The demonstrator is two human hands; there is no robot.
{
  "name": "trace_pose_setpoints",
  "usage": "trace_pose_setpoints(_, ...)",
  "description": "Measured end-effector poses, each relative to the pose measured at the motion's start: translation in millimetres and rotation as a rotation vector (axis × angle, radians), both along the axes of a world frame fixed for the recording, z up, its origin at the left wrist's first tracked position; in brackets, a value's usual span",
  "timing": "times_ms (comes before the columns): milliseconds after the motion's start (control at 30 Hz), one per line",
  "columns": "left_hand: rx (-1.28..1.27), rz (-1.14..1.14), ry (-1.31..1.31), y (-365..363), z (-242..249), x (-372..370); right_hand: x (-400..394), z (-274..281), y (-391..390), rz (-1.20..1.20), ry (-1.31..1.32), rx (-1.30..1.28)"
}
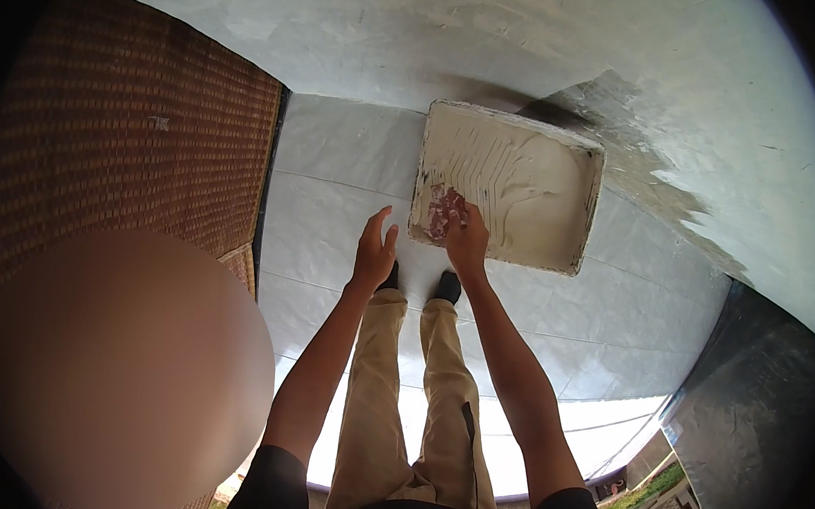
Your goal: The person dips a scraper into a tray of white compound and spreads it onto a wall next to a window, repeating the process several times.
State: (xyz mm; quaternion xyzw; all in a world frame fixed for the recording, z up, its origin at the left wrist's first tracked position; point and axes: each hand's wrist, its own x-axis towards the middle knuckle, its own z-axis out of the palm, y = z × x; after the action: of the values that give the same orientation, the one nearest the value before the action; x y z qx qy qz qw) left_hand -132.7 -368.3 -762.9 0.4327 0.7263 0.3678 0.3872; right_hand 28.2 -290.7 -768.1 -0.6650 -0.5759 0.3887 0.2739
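Observation:
A paint tray [591,219] with a crusted rim lies on the grey floor sheet and holds thick cream-coloured paint [542,183] with ridges across it. At the tray's near left corner, my right hand [467,238] grips a flat reddish-brown piece [445,210] smeared with pale paint. The exact kind of this piece I cannot tell. To the left of the tray, my left hand [375,248] hovers with thumb and fingers apart, holding nothing. My feet in dark footwear [448,287] stand just below the tray.
A pale wall [365,37] with a darker patch [620,142] rises behind the tray. Brown woven matting [145,117] borders the grey sheet [329,156] on the left. A dark panel [753,406] stands at right. A large round blur covers the lower left.

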Motion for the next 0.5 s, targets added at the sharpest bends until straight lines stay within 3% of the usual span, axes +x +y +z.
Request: trace_pose_setpoints(500, 0.002, -0.01, -0.031, -2.0, 7.8, -8.1, -3.7, -3.4, 29.1, -0.088, 0.098, -0.137)
